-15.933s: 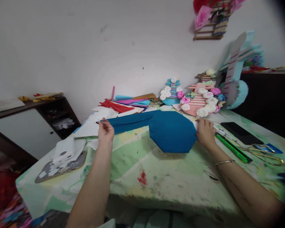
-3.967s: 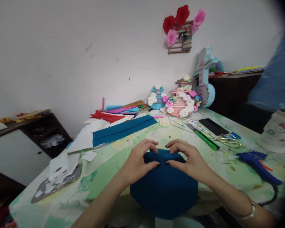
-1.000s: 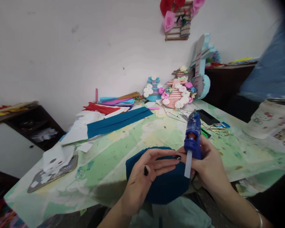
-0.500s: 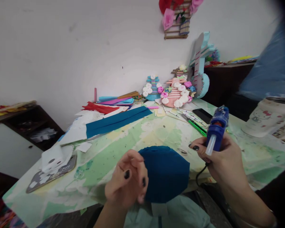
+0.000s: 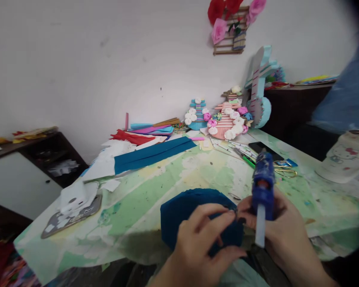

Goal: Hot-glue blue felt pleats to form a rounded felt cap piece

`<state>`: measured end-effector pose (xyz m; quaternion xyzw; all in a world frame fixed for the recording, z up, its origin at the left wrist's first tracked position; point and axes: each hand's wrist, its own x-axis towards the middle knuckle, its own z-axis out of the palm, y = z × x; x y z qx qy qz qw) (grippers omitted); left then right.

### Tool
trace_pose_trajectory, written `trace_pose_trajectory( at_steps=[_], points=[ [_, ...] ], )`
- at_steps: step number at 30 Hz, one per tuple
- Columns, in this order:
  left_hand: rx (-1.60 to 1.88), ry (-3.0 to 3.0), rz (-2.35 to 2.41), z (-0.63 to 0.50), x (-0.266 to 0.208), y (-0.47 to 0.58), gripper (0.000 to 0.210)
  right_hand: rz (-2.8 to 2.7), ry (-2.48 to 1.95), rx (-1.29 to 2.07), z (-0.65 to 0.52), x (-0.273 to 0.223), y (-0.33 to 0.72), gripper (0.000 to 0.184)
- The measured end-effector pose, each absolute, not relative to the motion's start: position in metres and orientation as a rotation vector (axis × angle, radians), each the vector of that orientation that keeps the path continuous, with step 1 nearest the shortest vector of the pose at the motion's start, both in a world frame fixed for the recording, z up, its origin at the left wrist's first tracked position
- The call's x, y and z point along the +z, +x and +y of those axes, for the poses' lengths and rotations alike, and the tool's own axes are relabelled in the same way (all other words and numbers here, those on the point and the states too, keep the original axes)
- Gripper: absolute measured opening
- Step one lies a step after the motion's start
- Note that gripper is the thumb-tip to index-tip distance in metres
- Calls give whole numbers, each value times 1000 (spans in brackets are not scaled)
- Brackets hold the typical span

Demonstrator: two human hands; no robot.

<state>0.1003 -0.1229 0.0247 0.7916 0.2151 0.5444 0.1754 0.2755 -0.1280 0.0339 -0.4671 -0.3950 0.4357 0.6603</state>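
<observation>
A dark blue octagon-like piece of paper or card lies at the table's front edge and partly over my lap. Over its right half reaches my left hand, thumb apart from the bent fingers, with nothing visible between them. Its fingertips come close to those of my right hand; whether they touch I cannot tell. My right hand is wrapped round a blue hot glue gun, its translucent glue stick pointing back towards me.
A folded blue paper strip lies further back beside red crepe paper. Gold-handled scissors, a green cutter and a black phone are at right, near a white cup. Flower-decorated crafts stand by the wall.
My left hand has moved right, across the blue piece towards my right hand. The glue gun has come slightly lower and left. The view has shifted a little.
</observation>
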Motion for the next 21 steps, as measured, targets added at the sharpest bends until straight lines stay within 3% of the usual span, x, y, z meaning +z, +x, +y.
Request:
trace_pose_trajectory(
  at_steps=[8,15,21],
  points=[
    [1701,2409,623,-123,13,106,12,-915,-1011,1156,-143,17,257,56],
    [1599,2334,736,-128,26,84,22,-1055,-1074,1251,-149,15,263,44],
    [1970,1694,1033,-121,15,19,13,-988,-997,1007,-149,19,288,24]
  ],
)
